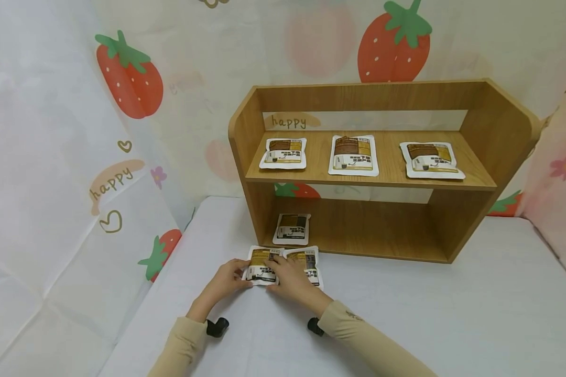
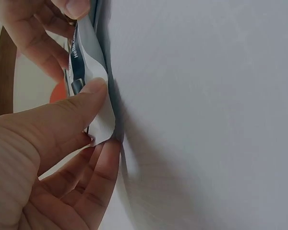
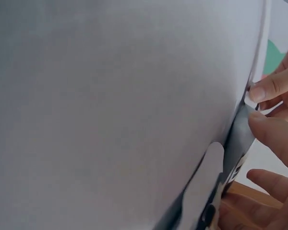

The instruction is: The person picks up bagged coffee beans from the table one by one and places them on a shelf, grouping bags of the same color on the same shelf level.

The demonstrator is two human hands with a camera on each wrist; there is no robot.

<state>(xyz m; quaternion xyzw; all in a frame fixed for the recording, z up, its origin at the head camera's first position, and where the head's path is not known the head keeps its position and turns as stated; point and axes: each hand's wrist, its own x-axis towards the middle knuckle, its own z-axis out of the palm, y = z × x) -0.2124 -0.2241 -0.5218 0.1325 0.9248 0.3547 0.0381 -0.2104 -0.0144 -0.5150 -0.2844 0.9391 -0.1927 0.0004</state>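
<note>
Two flat white-edged food pouches with brown-and-yellow printing lie side by side on the white table, just in front of the shelf. My left hand [image 1: 229, 277] pinches the outer edge of the left pouch [image 1: 260, 257]; in the left wrist view its thumb [image 2: 93, 91] lies on top, with fingers at the underside. Across that same pouch's right part reaches my right hand [image 1: 290, 280], holding it with thumb [image 3: 271, 134] and fingers. The right pouch [image 1: 311, 256] is partly covered by the right hand.
A two-tier wooden shelf [image 1: 368, 220] stands behind the hands. Its upper board carries three pouches: left [image 1: 284, 154], middle [image 1: 354, 156] and right [image 1: 431, 159]. A darker pouch [image 1: 291, 229] lies at the lower tier's left end. A strawberry-print cloth [image 1: 188, 157] hangs behind.
</note>
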